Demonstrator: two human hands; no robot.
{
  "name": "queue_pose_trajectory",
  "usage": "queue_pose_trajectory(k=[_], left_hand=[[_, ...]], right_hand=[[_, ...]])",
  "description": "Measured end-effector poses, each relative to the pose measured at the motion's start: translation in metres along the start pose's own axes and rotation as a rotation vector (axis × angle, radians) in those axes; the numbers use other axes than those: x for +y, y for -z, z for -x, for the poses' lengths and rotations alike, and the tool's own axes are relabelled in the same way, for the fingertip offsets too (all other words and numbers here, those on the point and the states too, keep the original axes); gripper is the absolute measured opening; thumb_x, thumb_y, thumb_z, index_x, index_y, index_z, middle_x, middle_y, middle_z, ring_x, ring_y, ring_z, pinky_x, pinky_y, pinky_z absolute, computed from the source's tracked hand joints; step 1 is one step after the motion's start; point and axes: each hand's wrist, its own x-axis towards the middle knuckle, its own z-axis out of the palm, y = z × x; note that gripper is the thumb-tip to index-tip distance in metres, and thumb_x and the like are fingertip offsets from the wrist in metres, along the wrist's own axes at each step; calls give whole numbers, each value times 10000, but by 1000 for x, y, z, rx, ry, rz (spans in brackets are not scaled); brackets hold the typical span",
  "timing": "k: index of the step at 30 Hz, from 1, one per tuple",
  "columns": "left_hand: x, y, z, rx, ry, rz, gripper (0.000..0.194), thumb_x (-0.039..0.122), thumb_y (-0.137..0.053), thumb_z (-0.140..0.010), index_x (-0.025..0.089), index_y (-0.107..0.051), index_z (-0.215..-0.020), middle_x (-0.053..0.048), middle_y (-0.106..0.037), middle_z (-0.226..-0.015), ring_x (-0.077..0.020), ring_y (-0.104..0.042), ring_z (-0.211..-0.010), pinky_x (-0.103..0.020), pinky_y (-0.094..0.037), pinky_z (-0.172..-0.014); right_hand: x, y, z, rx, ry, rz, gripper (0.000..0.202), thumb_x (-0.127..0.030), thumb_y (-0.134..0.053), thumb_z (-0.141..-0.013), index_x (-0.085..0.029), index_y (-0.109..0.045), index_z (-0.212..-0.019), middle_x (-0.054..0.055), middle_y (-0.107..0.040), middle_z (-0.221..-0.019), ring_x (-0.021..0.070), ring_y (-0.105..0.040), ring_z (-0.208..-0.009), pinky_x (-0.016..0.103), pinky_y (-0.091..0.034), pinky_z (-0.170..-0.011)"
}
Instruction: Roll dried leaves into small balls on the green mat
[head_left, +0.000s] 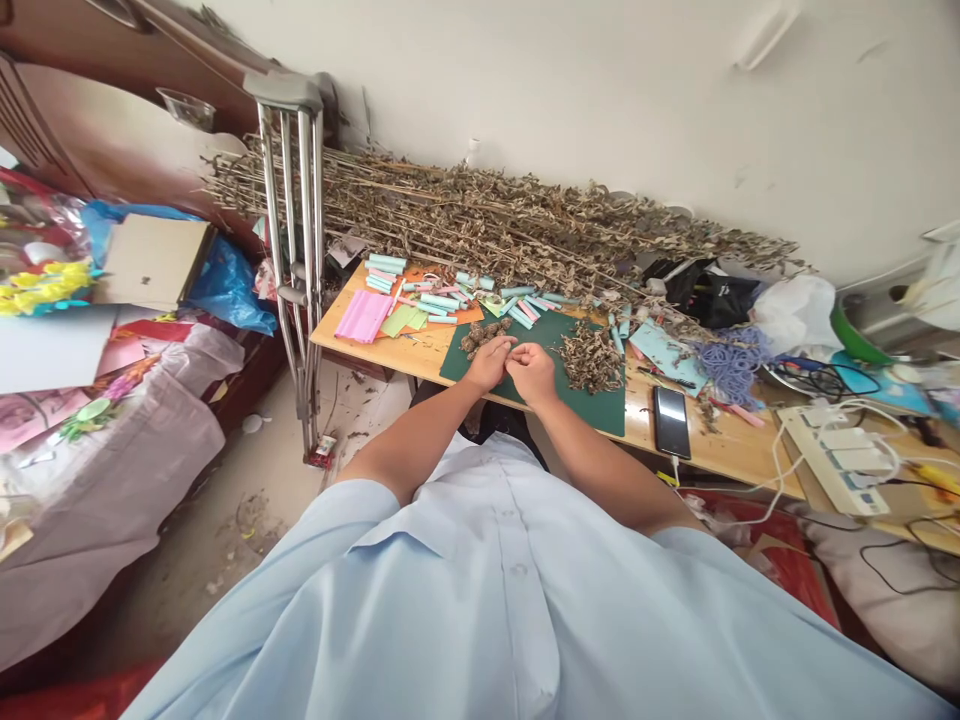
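Observation:
Over the green mat [596,412], my left hand [490,366] and my right hand [531,374] meet close together with fingers pinched. Whatever lies between the fingertips is too small to make out. A clump of dried brown plant bits [481,336] lies just beyond my left hand. To the right of my right hand sits a heap of dry, curled leaves [591,358] on the same mat. Pale blue and pink paper rolls [439,303] are scattered behind the mat, beside a pink folded sheet [363,316] and green paper pieces [405,320].
Long dried plant stalks [480,205] are stacked along the wall. A metal crutch [304,250] stands at the table's left. On the right are a phone [671,422] with a cable, a bundle of purple cord [733,365] and a power strip [832,460] with tangled wires.

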Motion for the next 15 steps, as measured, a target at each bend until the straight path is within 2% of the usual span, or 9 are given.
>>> queue_pose_trajectory(k=[2, 5, 12, 15], left_hand=[[1, 0, 1, -29, 25, 38, 464, 534, -555, -928, 147, -628, -1174, 60, -433, -474, -106, -378, -364, -278, -304, -433], [3, 1, 2, -51, 49, 72, 475, 542, -549, -927, 155, -605, -1196, 76, -384, -442, -104, -336, -333, -264, -244, -405], [4, 2, 3, -8, 73, 46, 544, 635, -494, -927, 183, -580, -1219, 84, -371, -447, -89, -311, -345, -238, -242, -394], [5, 2, 6, 1, 59, 27, 512, 650, -473, -932, 190, -590, -1123, 76, -398, -455, -83, -311, -350, -230, -243, -392]], right_hand=[[8, 0, -3, -19, -10, -54, 186, -296, -654, -658, -230, -582, -816, 18, -731, -744, 193, -680, -674, 315, -555, -658], [18, -1, -7, -43, -60, -189, 235, -337, -691, -658, -232, -568, -828, 1, -723, -739, 180, -669, -651, 324, -565, -653], [25, -1, -13, -34, -231, -514, 372, -349, -798, -594, -232, -564, -858, -29, -695, -735, 146, -641, -608, 312, -569, -625], [26, 2, -14, -41, -283, -589, 390, -345, -813, -588, -237, -567, -871, -32, -689, -747, 146, -644, -610, 310, -570, -608]])
